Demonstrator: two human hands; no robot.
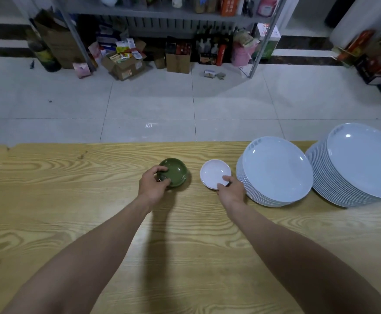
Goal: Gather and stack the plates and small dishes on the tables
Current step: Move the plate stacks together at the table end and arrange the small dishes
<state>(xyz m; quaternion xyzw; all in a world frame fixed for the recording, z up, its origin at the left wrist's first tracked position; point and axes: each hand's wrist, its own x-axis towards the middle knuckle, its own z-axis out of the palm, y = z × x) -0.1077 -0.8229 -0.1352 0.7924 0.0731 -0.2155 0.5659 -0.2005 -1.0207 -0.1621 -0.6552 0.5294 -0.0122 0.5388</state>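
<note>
Wraps the left grip [154,184] round the near side of the small green dishes [176,173], fingers curled over the rim, likely to lift the little pile whole. Pinches the near edge of the small white dishes [214,172] with the right grip [230,189], thumb on top, down on the bench [71,200]. Has the nearer plate stack [277,168] just right of the right grip and the farther plate stack [366,162] beyond it, seemingly sorted by size

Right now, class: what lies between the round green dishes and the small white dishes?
Nothing: bare wood-grain tabletop separates green dishes from white dishes, head view.
</note>
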